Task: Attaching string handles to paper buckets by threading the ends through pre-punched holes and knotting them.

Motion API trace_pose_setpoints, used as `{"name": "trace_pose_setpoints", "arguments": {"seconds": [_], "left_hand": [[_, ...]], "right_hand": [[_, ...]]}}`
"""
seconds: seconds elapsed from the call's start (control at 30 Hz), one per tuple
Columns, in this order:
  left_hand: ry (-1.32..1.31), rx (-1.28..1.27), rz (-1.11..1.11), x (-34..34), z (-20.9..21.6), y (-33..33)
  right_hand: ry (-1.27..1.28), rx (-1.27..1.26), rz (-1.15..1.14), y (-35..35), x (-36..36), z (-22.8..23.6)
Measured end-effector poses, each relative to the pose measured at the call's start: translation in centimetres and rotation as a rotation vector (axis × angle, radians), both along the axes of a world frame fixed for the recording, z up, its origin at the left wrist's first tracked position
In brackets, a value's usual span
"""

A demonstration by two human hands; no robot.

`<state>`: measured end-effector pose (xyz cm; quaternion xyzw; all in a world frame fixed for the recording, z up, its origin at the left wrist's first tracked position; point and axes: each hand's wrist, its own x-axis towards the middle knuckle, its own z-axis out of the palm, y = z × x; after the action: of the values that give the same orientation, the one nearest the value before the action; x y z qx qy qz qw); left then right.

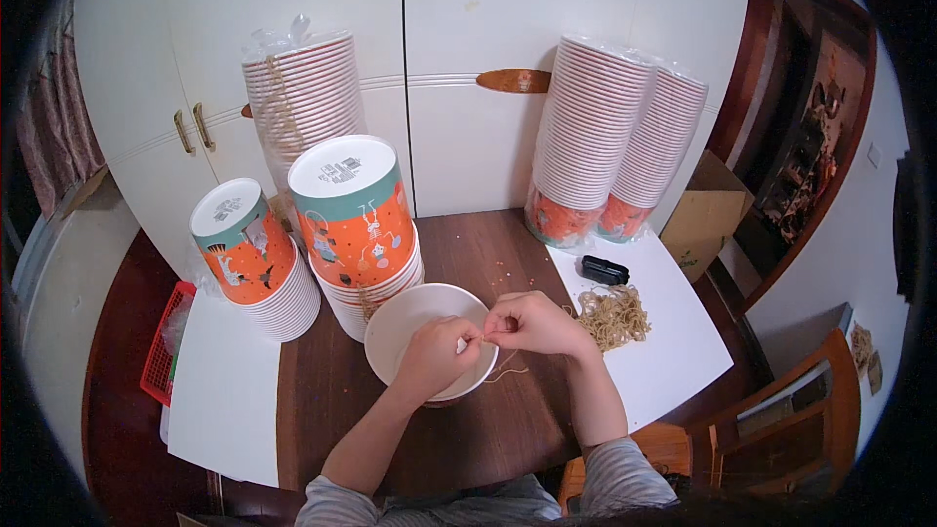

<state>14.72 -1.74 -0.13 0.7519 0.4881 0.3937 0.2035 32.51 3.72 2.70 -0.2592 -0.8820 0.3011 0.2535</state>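
Observation:
A white-lined paper bucket (415, 310) stands in front of me, its mouth up. Over its right rim my left hand (437, 356) and my right hand (535, 322) meet, both closed in a pinch. Between the fingertips is a thin piece of tan twine, mostly hidden by the fingers. A loose twine end (508, 372) trails onto the brown tabletop beside the rim. Just right of my right hand lies a tangled heap of cut twine (615, 319) on a white board.
Upside-down orange and teal bucket stacks (356, 234) (249, 254) stand left of the bucket. Plastic-wrapped stacks rise behind at left (307, 93) and right (595, 127). A black oblong object (603, 270) sits beyond the twine. A wooden chair (781, 429) is at lower right.

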Motion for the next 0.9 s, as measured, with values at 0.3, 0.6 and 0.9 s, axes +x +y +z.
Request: {"name": "trace_pose_setpoints", "arguments": {"seconds": [0.3, 0.6, 0.9], "left_hand": [[-0.031, 0.019, -0.003, -0.08, -0.02, 0.03], [0.016, -0.093, -0.005, -0.37, -0.01, -0.01], [-0.063, -0.16, -0.043, -0.58, -0.32, 0.17]], "right_hand": [[0.087, 0.065, 0.049, 0.19, 0.01, 0.02], [0.062, 0.171, 0.11, 0.36, 0.16, -0.22], [0.008, 0.26, 0.124, 0.32, 0.21, -0.07]]}}
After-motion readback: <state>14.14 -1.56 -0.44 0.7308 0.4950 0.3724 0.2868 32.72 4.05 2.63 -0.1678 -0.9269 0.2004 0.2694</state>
